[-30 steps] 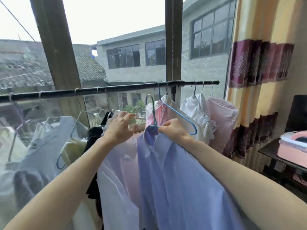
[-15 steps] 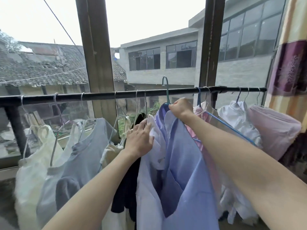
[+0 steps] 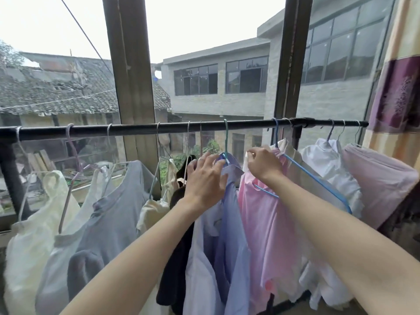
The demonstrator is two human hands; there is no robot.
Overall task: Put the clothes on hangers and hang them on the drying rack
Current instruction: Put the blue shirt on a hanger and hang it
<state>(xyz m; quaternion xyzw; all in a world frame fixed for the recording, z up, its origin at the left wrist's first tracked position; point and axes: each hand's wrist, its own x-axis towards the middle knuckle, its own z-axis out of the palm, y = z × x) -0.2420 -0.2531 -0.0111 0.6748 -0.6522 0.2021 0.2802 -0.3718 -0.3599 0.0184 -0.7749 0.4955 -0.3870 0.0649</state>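
Two hands working: left hand [image 3: 205,178] resting open on soft, light blue shirt [image 3: 229,223]; right hand [image 3: 264,165] pinching pink shirt [image 3: 261,223] collar.

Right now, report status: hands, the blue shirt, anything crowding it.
Left hand open, fingers spread on the blue shirt. Right hand pinching the pink shirt. Blue shirt's hanger hooked on the rail. Black garment and pink shirt pressed close either side.
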